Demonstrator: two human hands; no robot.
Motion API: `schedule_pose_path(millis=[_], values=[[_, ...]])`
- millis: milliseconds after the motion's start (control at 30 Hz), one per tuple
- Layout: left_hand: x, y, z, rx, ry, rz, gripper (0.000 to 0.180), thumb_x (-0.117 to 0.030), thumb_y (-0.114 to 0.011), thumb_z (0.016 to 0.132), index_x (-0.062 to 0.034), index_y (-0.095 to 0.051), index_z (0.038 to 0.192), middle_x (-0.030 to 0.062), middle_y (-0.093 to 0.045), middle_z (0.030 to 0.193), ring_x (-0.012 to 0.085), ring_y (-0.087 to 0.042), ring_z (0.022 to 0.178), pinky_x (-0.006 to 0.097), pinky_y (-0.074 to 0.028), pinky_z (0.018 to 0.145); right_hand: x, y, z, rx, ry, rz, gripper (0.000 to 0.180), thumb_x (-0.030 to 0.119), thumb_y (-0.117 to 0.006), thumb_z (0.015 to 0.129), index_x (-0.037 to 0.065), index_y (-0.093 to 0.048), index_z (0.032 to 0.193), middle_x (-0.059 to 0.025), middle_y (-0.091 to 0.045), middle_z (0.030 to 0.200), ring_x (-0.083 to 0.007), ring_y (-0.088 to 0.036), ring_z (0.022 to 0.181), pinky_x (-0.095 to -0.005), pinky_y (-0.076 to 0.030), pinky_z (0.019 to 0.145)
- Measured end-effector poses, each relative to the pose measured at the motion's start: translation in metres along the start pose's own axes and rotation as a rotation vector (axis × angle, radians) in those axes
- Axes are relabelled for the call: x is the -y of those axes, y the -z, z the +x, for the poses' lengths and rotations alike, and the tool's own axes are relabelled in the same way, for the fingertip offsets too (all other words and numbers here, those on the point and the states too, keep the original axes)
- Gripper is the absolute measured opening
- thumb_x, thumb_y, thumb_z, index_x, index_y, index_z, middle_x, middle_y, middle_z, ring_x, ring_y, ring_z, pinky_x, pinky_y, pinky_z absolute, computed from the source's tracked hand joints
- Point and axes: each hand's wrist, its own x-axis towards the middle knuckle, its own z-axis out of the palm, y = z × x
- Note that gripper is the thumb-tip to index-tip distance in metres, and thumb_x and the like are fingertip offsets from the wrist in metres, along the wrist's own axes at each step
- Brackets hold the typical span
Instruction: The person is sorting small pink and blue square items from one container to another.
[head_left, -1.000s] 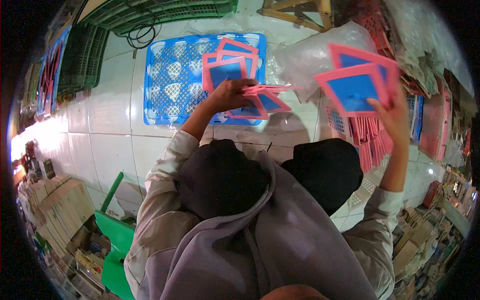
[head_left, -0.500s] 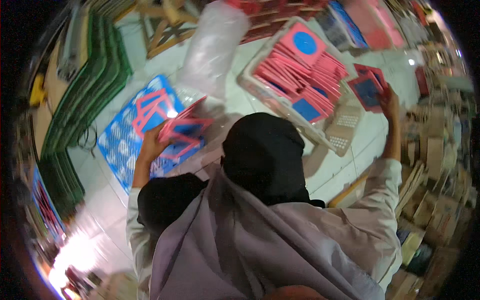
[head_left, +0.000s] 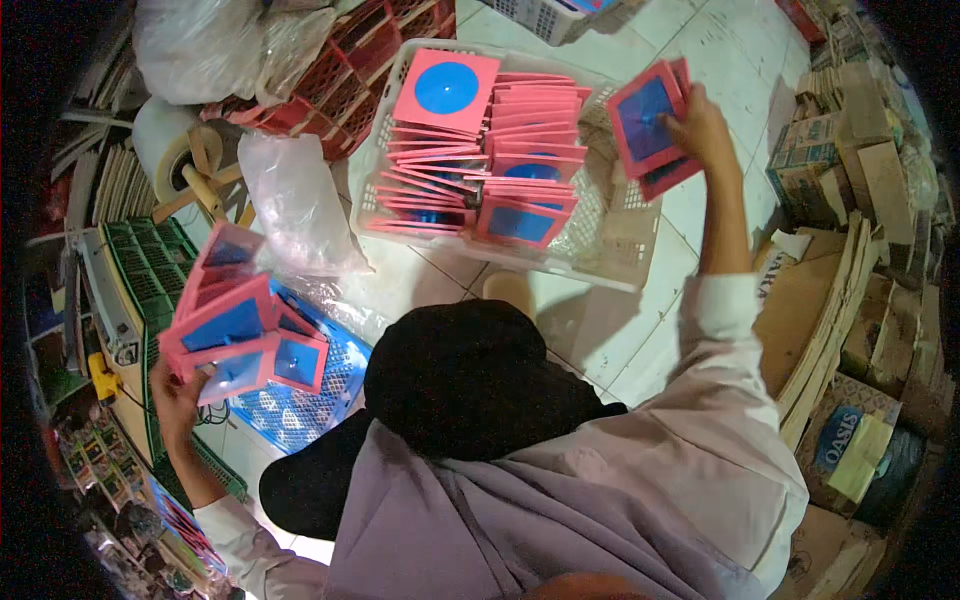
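Note:
Several pink square boards with blue inset shapes and small knobs (head_left: 228, 325) are fanned out in my left hand (head_left: 178, 395), its fingers pinching their lower corner. A smaller pink-and-blue board (head_left: 298, 362) overlaps the blue perforated basket (head_left: 335, 385) beneath. On the right, my right hand (head_left: 703, 130) grips a few more boards (head_left: 640, 115), thumb on their face. Between my hands stands a white plastic basket (head_left: 625, 268) with two rows of pink boards on edge. One board with a blue circle (head_left: 446, 88) lies flat on top of them.
A clear plastic bag (head_left: 295, 205) and a red crate (head_left: 380, 75) lie behind on the left. Green crates (head_left: 150, 255) and a yellow-handled tool (head_left: 103, 377) are at far left. Cardboard pieces and boxes (head_left: 815, 300) line the right side on the tiled floor.
The view has turned, shifting the white basket leftward in the picture. My left hand has lifted a fan of boards above the blue basket. My right hand still holds its boards, now raised.

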Motion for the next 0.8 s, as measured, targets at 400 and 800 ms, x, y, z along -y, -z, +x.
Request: schedule_pose_path(millis=[400,800], values=[[-0.113,-0.08,0.091,-0.031,-0.281,-0.223,0.041,-0.01,-0.074,0.069,-0.0013,-0.054,0.103,0.0044,-0.058,0.093,0.0132,-0.054,0.084,0.026,-0.044,0.075,0.028,-0.097,-0.027,-0.165,-0.379,0.224,0.048,0.021,-0.064,0.074,-0.003,-0.035,0.104,-0.0266,-0.061,0.08,-0.0427,-0.06,0.077,-0.0487,-0.048,0.069],[-0.201,-0.201,0.128,0.357,-0.678,-0.337,0.039,-0.007,-0.075,0.068,0.0003,-0.059,0.103,0.0028,-0.063,0.092,0.011,-0.056,0.084,0.025,-0.045,0.076,0.017,-0.1,-0.019,-0.111,-0.315,0.063,0.058,0.023,-0.063,0.076,0.005,-0.033,0.122,-0.0238,-0.06,0.094,-0.0398,-0.06,0.084,-0.0465,-0.05,0.068]])
